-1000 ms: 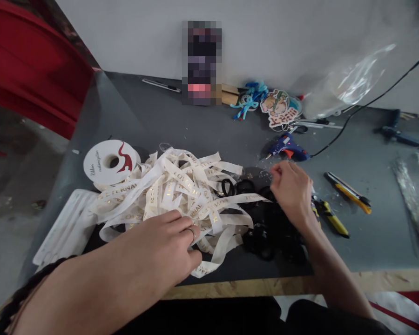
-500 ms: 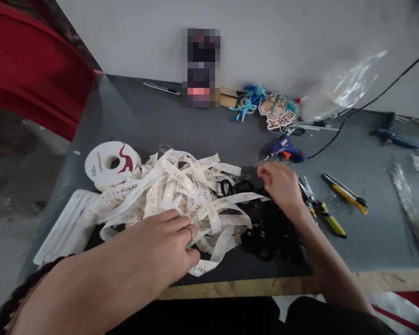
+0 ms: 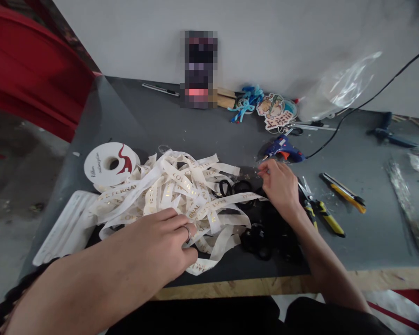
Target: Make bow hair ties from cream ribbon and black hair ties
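Note:
A loose heap of white ribbon [image 3: 181, 181] with gold lettering covers the middle of the table. My left hand [image 3: 167, 237], with a ring on one finger, lies at the heap's near side. Its fingers curl down onto the ribbon and the tips are hidden. My right hand [image 3: 279, 184] is closed in a pinch beside the heap, just in front of the blue glue gun [image 3: 284, 148]. Whatever the pinch holds is too small to make out. One ribbon strip runs toward that hand's wrist side. Several black bands [image 3: 256, 237] lie below it.
A ribbon spool [image 3: 99, 163] and a white plastic tray [image 3: 63, 228] are at left. Yellow-handled pliers [image 3: 330, 218] and a yellow cutter [image 3: 349, 197] lie at right. Behind are a blurred-out phone-shaped thing [image 3: 199, 70], a sticker [image 3: 274, 111] and a plastic bag [image 3: 331, 95].
Both hands keep nearly the same place and pose. The whole view has shifted slightly.

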### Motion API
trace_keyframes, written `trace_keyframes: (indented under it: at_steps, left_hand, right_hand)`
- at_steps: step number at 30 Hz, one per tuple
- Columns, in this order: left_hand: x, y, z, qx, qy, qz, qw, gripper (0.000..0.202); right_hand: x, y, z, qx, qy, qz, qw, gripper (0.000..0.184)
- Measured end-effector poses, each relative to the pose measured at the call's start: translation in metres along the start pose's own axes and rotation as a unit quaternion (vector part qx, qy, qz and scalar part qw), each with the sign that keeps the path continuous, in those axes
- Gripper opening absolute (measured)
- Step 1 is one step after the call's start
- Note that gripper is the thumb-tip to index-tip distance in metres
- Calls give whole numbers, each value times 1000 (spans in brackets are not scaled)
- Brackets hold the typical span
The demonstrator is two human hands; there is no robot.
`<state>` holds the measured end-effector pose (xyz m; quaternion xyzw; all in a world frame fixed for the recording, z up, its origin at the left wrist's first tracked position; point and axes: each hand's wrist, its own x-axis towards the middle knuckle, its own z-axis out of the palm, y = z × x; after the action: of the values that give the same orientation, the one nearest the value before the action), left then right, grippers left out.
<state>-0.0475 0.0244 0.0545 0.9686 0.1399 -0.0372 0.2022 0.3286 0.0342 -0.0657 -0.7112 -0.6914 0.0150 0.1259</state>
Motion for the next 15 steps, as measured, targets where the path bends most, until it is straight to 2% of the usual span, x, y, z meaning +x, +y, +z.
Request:
trace_keyframes:
  at_steps: [3,5,8,11,15]
  left_hand:
    - [0,-2,1,1,13,9,1000,14]
    - [0,-3,0,1,-1,9,1000,14]
    - [1,-4,-2,1,-23,10,1000,13]
    - [0,-4,-2,4,-12,2,1000,13]
    - [-1,-3,1,4,1,4,1000,14]
  right_hand:
    - [-4,0,0,-59,-11,-29,998,17]
    - [-5,1,0,-79,-14,-34,996,18]
    - [-3,1,2,-58,-31,-51,997,21]
    - [1,0,3,-30,-21,-59,998,22]
    - [4,-5,6,1,-9,-37,999,22]
